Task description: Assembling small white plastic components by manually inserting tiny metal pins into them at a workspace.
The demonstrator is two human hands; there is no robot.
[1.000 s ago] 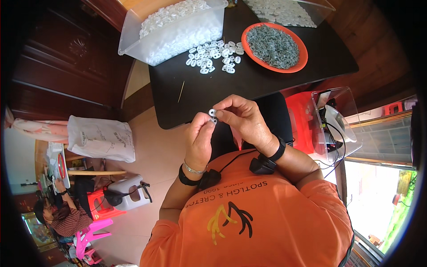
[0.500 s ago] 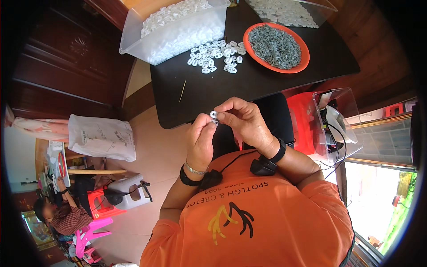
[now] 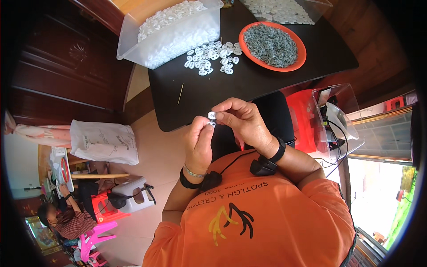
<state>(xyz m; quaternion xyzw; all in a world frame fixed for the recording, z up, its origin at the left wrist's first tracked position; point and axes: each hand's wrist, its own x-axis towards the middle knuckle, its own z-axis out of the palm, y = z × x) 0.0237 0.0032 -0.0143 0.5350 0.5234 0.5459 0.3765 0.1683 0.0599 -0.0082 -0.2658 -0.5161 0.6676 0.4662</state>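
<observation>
Facing a dark, round-cornered tabletop (image 3: 249,82) and wearing an orange short-sleeved shirt (image 3: 271,209). Bringing both hands close together near the table's front edge. Pinching a small white rounded piece (image 3: 211,115) between thumb and forefinger of the right hand (image 3: 244,122). Gripping a second small white piece with dark holes (image 3: 212,125) between thumb and curled forefinger of the left hand (image 3: 200,142), just below the first; leaving unclear any join between the two. Looking beyond to loose white two-holed pieces (image 3: 215,56) lying between a translucent plastic bin (image 3: 133,49) heaped with small white pieces and an orange round plate (image 3: 281,69) piled with thin grey bits (image 3: 270,44). Also facing a thin yellowish stick (image 3: 180,94), lying nearer.
</observation>
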